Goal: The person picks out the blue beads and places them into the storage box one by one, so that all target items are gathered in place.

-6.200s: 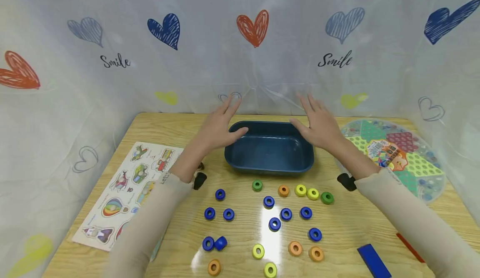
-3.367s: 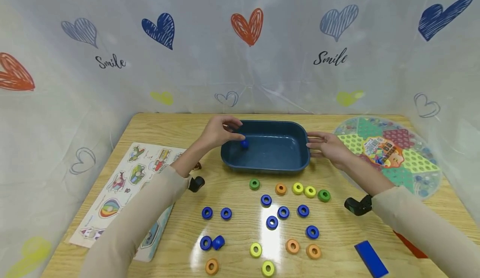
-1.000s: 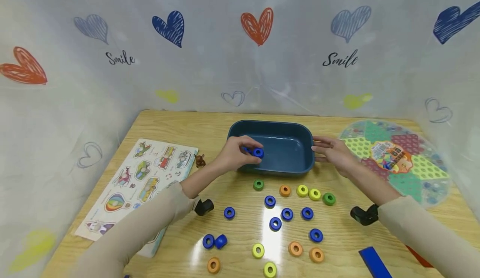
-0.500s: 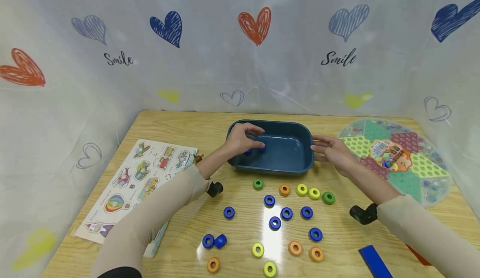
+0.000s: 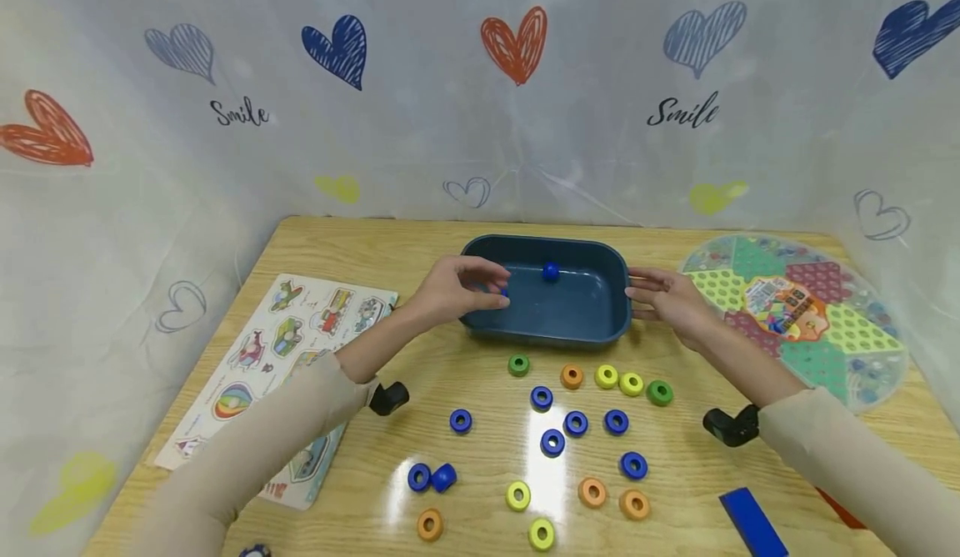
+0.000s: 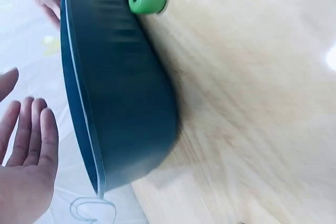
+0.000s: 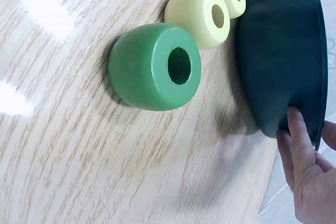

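A dark blue bin stands at the back middle of the table. Inside it, one blue bead lies by the far wall, and another blue bead is mostly hidden by my left hand. That left hand is over the bin's left end, thumb apart from the fingers; the left wrist view shows nothing in its palm. Fingers of my right hand touch the outside of the bin's right end. Several blue beads lie in front, with green, yellow and orange ones.
A picture puzzle board lies to the left, partly under my left sleeve. On the right is a round Chinese checkers board. Near the front right lie a blue block and a red piece. A heart-patterned sheet hangs behind.
My right hand has come down to the bin's right end. My left hand has let blue beads go into the bin and moved left. Two blue beads are gone from the table's left side.
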Demonstrator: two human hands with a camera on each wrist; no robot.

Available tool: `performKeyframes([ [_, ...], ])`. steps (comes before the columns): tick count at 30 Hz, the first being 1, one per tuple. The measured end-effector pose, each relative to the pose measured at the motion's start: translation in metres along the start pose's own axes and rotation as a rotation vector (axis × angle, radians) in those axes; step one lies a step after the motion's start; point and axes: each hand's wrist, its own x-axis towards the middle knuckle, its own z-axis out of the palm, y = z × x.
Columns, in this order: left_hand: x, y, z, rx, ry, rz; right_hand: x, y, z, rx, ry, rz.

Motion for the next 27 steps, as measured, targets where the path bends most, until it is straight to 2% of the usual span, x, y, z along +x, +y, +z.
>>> performKeyframes([
  [4,-0.028,0.002,-0.003,-0.047,-0.059,0.030,-0.001,-0.001,-0.003,-0.001,0.007,0.001],
  [9,-0.063,-0.006,0.000,-0.045,-0.098,0.068,-0.002,-0.001,-0.003,-0.003,0.008,0.003],
  [13,-0.092,-0.017,0.006,-0.004,-0.122,0.049,-0.001,-0.001,0.000,0.004,-0.006,0.003],
  [17,-0.116,-0.019,0.014,0.006,-0.153,0.011,-0.001,-0.002,0.001,0.008,-0.010,0.003],
  [22,-0.136,-0.012,0.025,-0.024,-0.166,-0.030,-0.001,-0.003,0.000,0.012,-0.007,0.006],
  [27,-0.144,-0.015,0.032,0.017,-0.141,-0.025,-0.001,-0.003,0.001,0.008,-0.009,0.013],
])
